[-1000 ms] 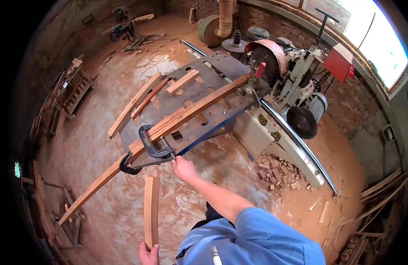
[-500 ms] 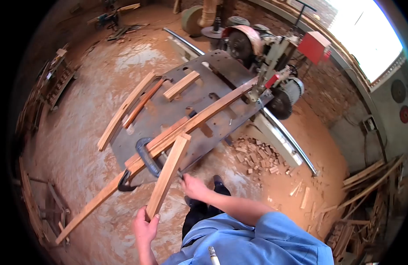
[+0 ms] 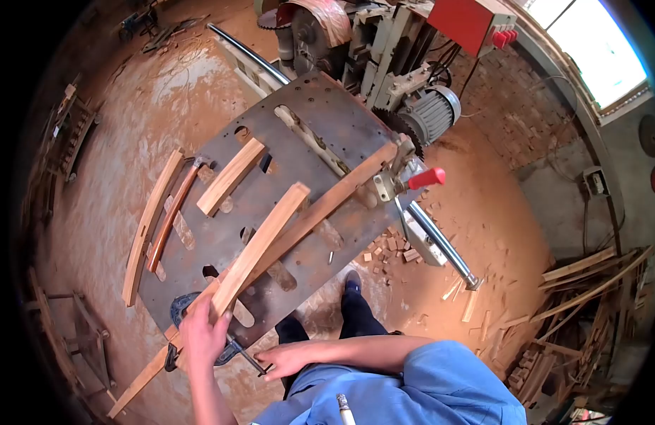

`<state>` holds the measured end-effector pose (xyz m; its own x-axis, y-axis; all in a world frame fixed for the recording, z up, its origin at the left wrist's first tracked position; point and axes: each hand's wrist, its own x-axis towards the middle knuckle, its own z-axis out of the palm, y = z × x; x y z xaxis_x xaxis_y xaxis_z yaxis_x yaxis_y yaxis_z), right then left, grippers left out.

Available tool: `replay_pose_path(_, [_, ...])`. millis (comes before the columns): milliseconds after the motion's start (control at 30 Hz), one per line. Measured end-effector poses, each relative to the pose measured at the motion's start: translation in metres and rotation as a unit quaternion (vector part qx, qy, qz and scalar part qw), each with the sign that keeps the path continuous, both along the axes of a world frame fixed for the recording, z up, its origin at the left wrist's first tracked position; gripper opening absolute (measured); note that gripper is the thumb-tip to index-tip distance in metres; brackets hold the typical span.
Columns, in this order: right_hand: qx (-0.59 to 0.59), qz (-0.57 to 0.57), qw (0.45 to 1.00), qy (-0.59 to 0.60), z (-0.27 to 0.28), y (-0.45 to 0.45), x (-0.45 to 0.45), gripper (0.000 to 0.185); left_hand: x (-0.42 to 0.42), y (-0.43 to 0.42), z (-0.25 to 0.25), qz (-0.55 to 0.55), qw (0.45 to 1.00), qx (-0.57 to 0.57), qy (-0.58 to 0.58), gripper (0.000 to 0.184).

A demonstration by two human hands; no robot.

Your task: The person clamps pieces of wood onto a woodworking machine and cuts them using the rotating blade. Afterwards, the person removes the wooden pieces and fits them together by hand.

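The left hand's fingers grip the near end of a wooden piece slanting over the table; the right hand's fingers curl at the clamp's handle, near left.

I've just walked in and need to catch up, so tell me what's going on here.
A person's left hand grips the lower end of a wooden piece, which lies across the view of a long wooden strip on a metal table. The fingers of the right hand are at the handle end of a clamp near the table's corner. Farther over lie a short wooden block, a hammer and a curved wooden piece.
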<state>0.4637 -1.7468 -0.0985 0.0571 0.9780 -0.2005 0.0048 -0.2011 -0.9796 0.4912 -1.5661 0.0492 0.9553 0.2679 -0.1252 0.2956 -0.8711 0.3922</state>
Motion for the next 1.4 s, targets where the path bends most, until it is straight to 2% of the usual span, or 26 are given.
replay_pose_path(33, [0.010,-0.027,0.999,-0.043,0.005,-0.020,0.012,0.065,0.013,-0.012,-0.002,-0.014,1.000,0.011,-0.003,0.046])
replay_pose_path(67, [-0.027,0.004,0.999,-0.041,0.008,-0.043,0.034,0.070,0.026,-0.023,-0.009,-0.028,0.999,0.022,-0.007,0.046])
replay_pose_path(100, [-0.028,-0.060,0.997,-0.029,0.007,-0.074,0.052,0.062,0.039,-0.033,-0.014,-0.043,0.999,0.031,-0.010,0.045])
replay_pose_path(167, [-0.114,-0.169,0.979,-0.004,0.031,-0.140,0.093,0.053,0.067,-0.050,-0.021,-0.077,0.996,0.035,-0.006,0.044])
replay_pose_path(233, [-0.109,-0.287,0.949,-0.068,0.043,-0.204,0.118,0.048,0.101,-0.062,-0.032,-0.093,0.995,0.036,-0.021,0.042])
replay_pose_path(300, [-0.180,-0.355,0.903,-0.163,0.078,-0.255,0.135,0.037,0.134,-0.081,-0.035,-0.101,0.994,0.040,-0.013,0.041])
replay_pose_path(367, [-0.199,-0.482,0.846,-0.107,0.081,-0.292,0.139,0.029,0.156,-0.098,-0.044,-0.114,0.993,0.038,-0.015,0.039])
replay_pose_path(467, [-0.187,-0.626,0.749,-0.112,0.088,-0.307,0.148,0.023,0.190,-0.110,-0.061,-0.143,0.989,0.026,-0.023,0.037])
replay_pose_path(500, [-0.188,-0.639,0.730,-0.149,0.090,-0.307,0.150,0.023,0.197,-0.119,-0.063,-0.143,0.989,0.015,-0.013,0.036])
replay_pose_path(567, [-0.175,-0.661,0.706,-0.183,0.059,-0.312,0.147,0.030,0.210,-0.135,-0.069,-0.148,0.989,-0.007,0.004,0.038])
replay_pose_path(633, [-0.193,-0.641,0.713,-0.207,0.044,-0.307,0.152,0.042,0.216,-0.148,-0.073,-0.152,0.988,-0.024,0.026,0.045])
replay_pose_path(700, [-0.237,-0.582,0.731,-0.266,0.041,-0.292,0.165,0.044,0.228,-0.149,-0.073,-0.170,0.985,-0.029,0.028,0.045])
replay_pose_path(800, [-0.181,-0.607,0.761,-0.139,0.025,-0.288,0.179,0.042,0.230,-0.166,-0.079,-0.164,0.985,-0.042,0.024,0.038])
replay_pose_path(833, [-0.217,-0.593,0.763,-0.141,0.042,-0.282,0.187,0.048,0.229,-0.172,-0.082,-0.154,0.987,-0.046,0.025,0.035])
replay_pose_path(900, [-0.227,-0.601,0.764,-0.061,0.024,-0.293,0.197,0.045,0.227,-0.180,-0.093,-0.154,0.986,-0.055,0.025,0.035])
replay_pose_path(967, [-0.189,-0.609,0.769,0.044,0.015,-0.298,0.204,0.034,0.222,-0.183,-0.111,-0.147,0.988,-0.035,-0.023,0.035])
replay_pose_path(1067, [-0.166,-0.605,0.760,0.169,0.012,-0.300,0.213,0.020,0.223,-0.183,-0.106,-0.118,0.993,-0.031,0.009,0.033])
replay_pose_path(1200, [-0.183,-0.584,0.765,0.202,0.015,-0.289,0.216,0.021,0.223,-0.193,-0.110,-0.098,0.994,-0.042,-0.012,0.030])
replay_pose_path(1233, [-0.164,-0.583,0.772,0.192,0.004,-0.290,0.217,0.022,0.225,-0.194,-0.113,-0.098,0.995,-0.035,0.008,0.033])
replay_pose_path(1267, [-0.148,-0.579,0.771,0.221,0.006,-0.287,0.219,0.022,0.222,-0.191,-0.122,-0.098,0.994,-0.034,-0.023,0.035])
replay_pose_path(1300, [-0.174,-0.600,0.745,0.234,0.007,-0.282,0.221,0.026,0.223,-0.187,-0.124,-0.100,0.994,-0.048,-0.019,0.038])
replay_pose_path(1333, [-0.160,-0.591,0.763,0.207,0.002,-0.280,0.221,0.028,0.221,-0.185,-0.126,-0.100,0.993,-0.053,-0.030,0.039])
replay_pose_path(1367, [-0.136,-0.609,0.735,0.266,-0.014,-0.281,0.219,0.028,0.222,-0.189,-0.120,-0.099,0.993,-0.054,-0.038,0.040])
replay_pose_path(1400, [-0.109,-0.600,0.731,0.306,-0.021,-0.280,0.219,0.024,0.223,-0.189,-0.116,-0.097,0.993,-0.055,-0.029,0.040])
